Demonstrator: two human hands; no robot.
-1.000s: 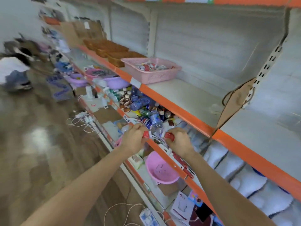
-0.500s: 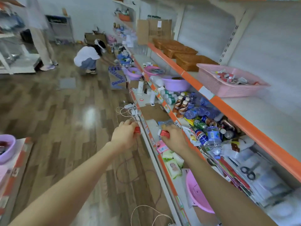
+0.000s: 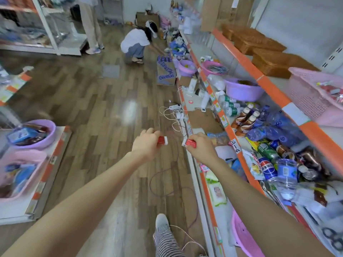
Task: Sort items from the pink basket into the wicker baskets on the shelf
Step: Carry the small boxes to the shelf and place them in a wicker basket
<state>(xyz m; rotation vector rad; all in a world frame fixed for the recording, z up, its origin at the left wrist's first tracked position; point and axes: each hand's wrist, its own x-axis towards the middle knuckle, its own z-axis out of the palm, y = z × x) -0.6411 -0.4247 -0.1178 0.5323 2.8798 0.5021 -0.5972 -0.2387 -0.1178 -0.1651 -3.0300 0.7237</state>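
So, how many boxes?

Two, both small and red with a white end; the left box is pinched in the left hand, the right box in the right hand; one apiece.

Which way do they lie?

Each with its long axis running side to side, the right one a little tilted; the white ends point inward, at each other, with a gap between.

And the hands?

Apart, each with fingers curled on its box; the left one is over the floor, the right one at the edge of the low shelf.

Where are the baskets?

One pink basket sits on the upper shelf to the right, well away from the boxes, with small packets inside; past it stand the wicker baskets in a row; I count two for sure; the far ones blur into one mass, so I cannot tell the full number.
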